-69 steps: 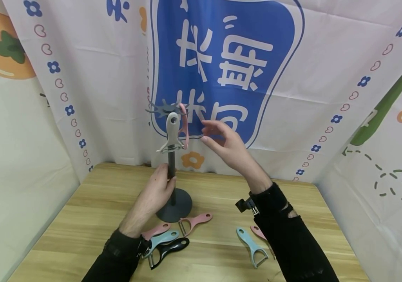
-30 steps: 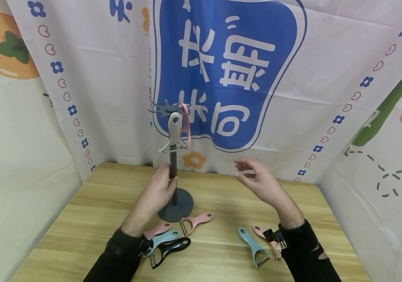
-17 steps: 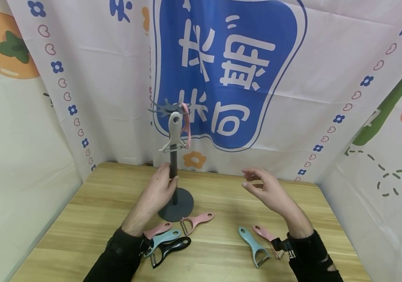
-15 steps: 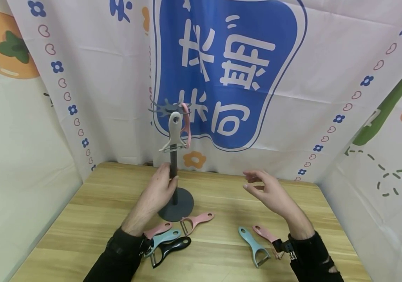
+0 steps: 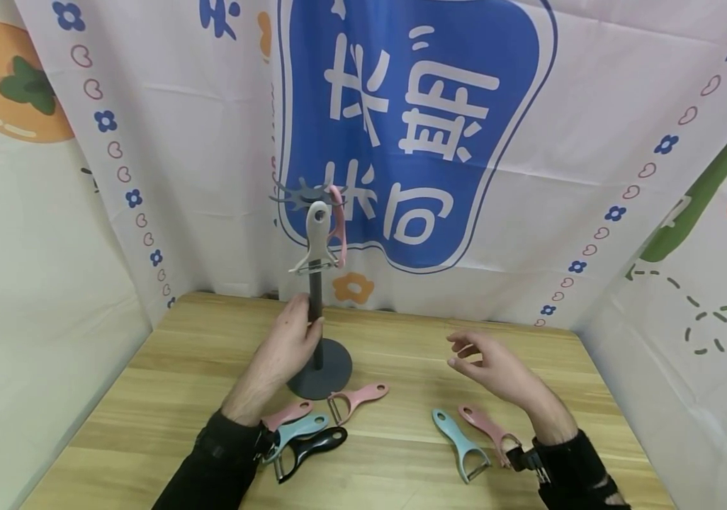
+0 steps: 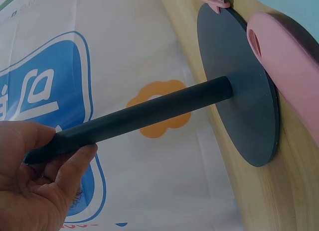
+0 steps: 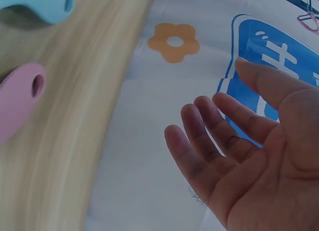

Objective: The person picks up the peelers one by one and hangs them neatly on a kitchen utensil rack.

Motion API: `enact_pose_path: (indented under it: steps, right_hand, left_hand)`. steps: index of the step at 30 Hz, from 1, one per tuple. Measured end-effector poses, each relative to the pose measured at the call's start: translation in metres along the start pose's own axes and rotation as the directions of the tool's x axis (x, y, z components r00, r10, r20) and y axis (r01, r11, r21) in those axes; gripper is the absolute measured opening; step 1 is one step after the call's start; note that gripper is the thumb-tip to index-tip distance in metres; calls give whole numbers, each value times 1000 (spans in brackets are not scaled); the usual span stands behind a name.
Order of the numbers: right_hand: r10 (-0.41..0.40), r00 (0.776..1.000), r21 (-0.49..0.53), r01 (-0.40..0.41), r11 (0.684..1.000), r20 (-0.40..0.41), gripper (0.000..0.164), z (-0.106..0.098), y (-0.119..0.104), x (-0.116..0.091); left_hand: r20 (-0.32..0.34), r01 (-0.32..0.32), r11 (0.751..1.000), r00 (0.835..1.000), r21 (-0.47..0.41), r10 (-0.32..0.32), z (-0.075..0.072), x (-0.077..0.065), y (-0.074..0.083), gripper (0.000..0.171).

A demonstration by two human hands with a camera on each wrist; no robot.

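My left hand (image 5: 283,338) grips the dark grey post of a hook stand (image 5: 317,283); in the left wrist view its fingers and thumb wrap the post (image 6: 149,114). From the stand's top hooks hang a white peeler (image 5: 318,230) and a pink peeler (image 5: 339,227). My right hand (image 5: 494,365) is over the right part of the table, fingers loosely bent and holding nothing. Nearest to it lie a light blue peeler (image 5: 459,440) and a pink peeler (image 5: 485,423), the latter's blade end partly behind the wrist camera.
By the stand's round base (image 5: 328,375) lie a pink peeler (image 5: 363,395), another pink peeler (image 5: 290,413), a light blue peeler (image 5: 302,426) and a black peeler (image 5: 319,443), some overlapping. A printed cloth (image 5: 223,177) hangs behind the wooden table (image 5: 395,467).
My right hand has moved away from the hanging peelers, going right and down toward the table. My left hand has kept its grip on the post.
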State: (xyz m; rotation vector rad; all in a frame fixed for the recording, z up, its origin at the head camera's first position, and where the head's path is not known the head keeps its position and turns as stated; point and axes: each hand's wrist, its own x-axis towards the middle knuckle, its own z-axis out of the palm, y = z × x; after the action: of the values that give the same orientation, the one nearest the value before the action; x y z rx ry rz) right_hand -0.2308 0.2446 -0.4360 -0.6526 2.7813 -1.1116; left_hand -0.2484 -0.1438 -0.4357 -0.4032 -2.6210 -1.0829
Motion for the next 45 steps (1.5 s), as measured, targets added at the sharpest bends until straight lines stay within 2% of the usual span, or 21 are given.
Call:
enact_pose_path:
  steps: [9,23,29,34,42,45]
  right_hand:
    - [10,997,-88,-3,996,77,44,6,22,-10]
    - [130,970,-81,-115,990,207,46,10,36,-25]
    - [186,946,-139,-154,978,265,36,12,37,-30]
    - [218,929,-170,-173,970,300,37,13,38,-35]
    - [323,894,-153,-288,945,311,38,14,40,-40]
    - [338,883,-123,-315,941,325,38,15,41,-41]
  left_hand:
    - [1,7,1000,1000,-3,-7,1,-1,1,24]
    - [8,2,1000,1000,-15,-2,1,1,0,22]
    - [9,7,1000,1000,-25,-7,1,1,0,22]
    - [7,5,1000,1000,-24,-5,0,1,0,22]
    - [10,13,1000,1000,-22,-12,0,0,0,23]
    - [13,17,1000,1000,-24,-17,0,0,0,23]
